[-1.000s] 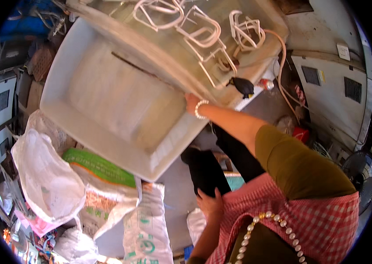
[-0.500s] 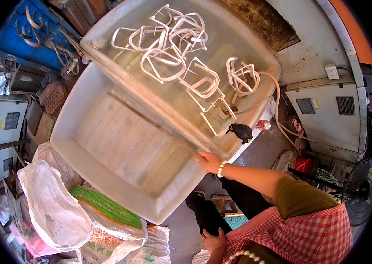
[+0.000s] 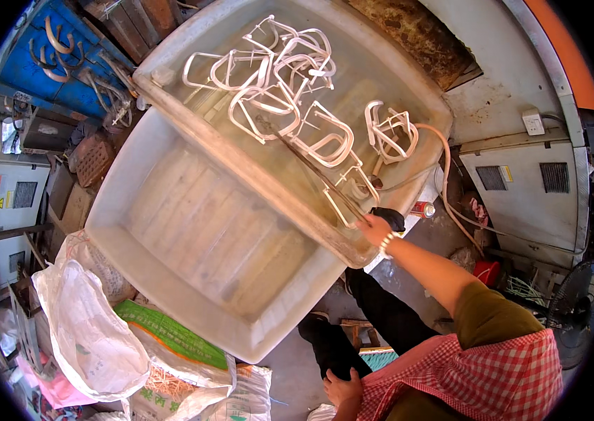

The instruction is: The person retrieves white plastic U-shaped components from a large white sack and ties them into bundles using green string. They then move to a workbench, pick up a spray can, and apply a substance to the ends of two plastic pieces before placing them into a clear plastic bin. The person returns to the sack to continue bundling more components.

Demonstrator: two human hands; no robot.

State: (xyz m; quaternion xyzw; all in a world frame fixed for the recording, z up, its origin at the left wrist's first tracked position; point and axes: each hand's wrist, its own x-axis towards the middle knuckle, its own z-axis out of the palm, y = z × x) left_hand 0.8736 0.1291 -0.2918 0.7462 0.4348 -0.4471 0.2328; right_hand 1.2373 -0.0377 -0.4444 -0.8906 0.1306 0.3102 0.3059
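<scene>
My right hand (image 3: pixel 375 231), with a beaded bracelet at the wrist, is closed round the near end of a long thin brown stick (image 3: pixel 316 170). The stick slants up and left over the far compartment of a pale tub (image 3: pixel 241 182), its far tip by the pile of white D-shaped frames (image 3: pixel 269 81). A separate bundle of white frames (image 3: pixel 391 133) lies to the right. Close behind the hand, a black object (image 3: pixel 389 218) rests on the tub's corner. My left hand (image 3: pixel 342 388) lies with its fingers spread on my black-trousered knee.
Clear-looking water stands in the far compartment, where an orange hose (image 3: pixel 444 158) hangs over the rim. The near basin (image 3: pixel 198 231) is beside it. Woven sacks (image 3: pixel 93 330) crowd the lower left. A black fan (image 3: pixel 577 302) and a spray can (image 3: pixel 423 209) are on the right.
My right hand has moved up and right, carrying the stick from over the near basin across the divider to the frames. My left hand stays on the knee.
</scene>
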